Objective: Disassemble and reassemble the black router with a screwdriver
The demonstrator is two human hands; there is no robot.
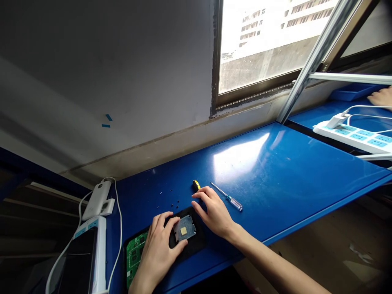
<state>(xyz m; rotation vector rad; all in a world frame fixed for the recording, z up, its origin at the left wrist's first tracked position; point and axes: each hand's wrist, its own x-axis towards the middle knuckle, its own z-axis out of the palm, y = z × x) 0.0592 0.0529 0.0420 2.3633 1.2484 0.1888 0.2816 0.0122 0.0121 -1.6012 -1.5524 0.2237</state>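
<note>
My left hand [161, 243] rests on a dark device casing [199, 239], its fingertips and thumb at opposite edges of a silvery metal plate [189, 225]. A small pale square pad [183, 231] sits on that plate. Part of a green circuit board [132, 255] shows left of the hand, in the same casing. My right hand [214, 210] is just beyond the casing's right end, thumb and fingers apart. Its fingers lie over a yellow-and-black screwdriver handle [196, 185], whose lower part they hide. A second screwdriver [234, 202], with a clear handle, lies to the right.
Several tiny screws [172, 205] lie scattered on the blue table [290, 175] beyond the casing. At the left are a power strip [101, 241], white adapters [97, 199], cables and a black-screened phone [78, 261]. Another power strip [361, 136] and another person's hand [381, 97] are at right.
</note>
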